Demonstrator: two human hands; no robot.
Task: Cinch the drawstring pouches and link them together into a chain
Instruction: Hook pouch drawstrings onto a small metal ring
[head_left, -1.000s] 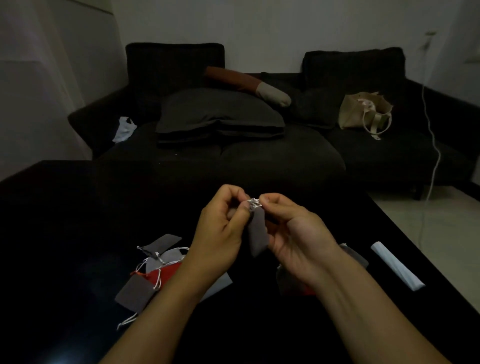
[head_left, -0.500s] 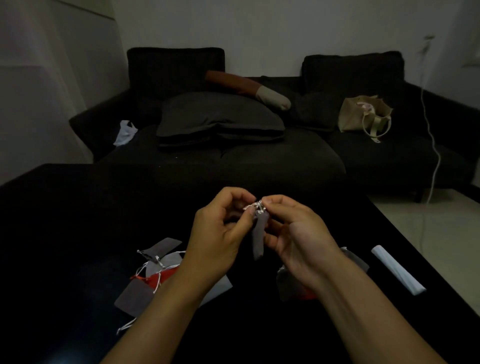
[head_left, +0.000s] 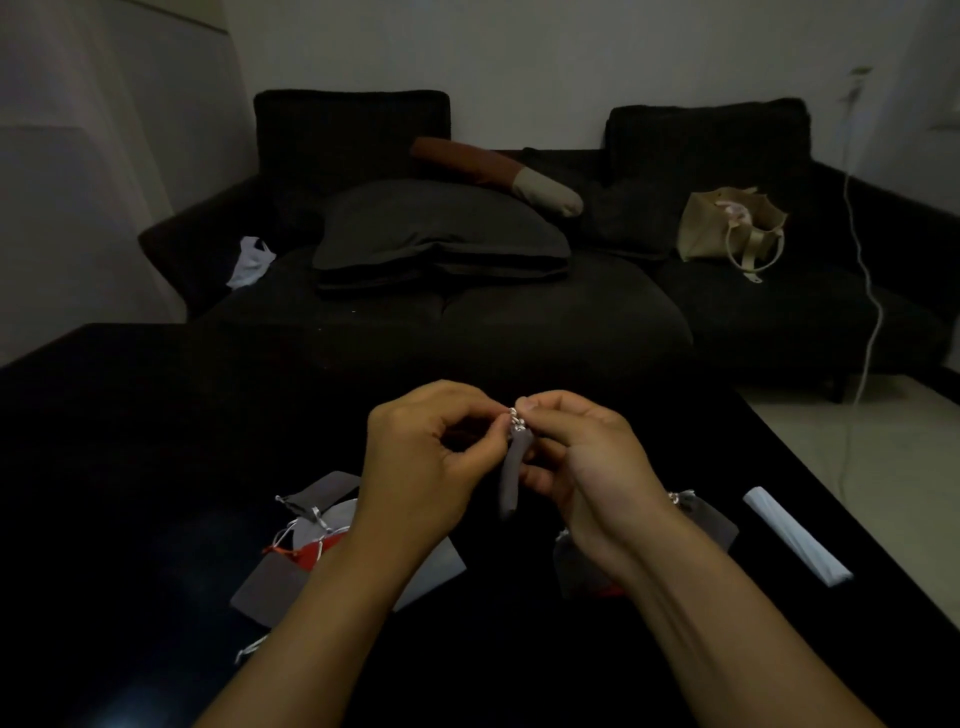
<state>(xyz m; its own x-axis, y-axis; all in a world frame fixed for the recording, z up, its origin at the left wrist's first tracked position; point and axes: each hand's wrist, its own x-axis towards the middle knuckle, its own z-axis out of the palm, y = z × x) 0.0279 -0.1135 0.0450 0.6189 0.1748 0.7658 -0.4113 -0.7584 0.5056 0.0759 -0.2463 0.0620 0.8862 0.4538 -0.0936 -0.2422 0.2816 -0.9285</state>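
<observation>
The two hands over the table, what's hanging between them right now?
In the head view, a grey drawstring pouch hangs between the left hand and right hand. Both pinch its gathered top, where the pale drawstring bunches.

Dim room, low contrast. Weak light falls on the pale walls; black table (head_left: 156, 467) and dark sofa (head_left: 519, 322) swallow detail. Faint sheen on table, lower left. Wide-angle bending at edges. Soft, slightly noisy; source possibly upper right, unclear.
</observation>
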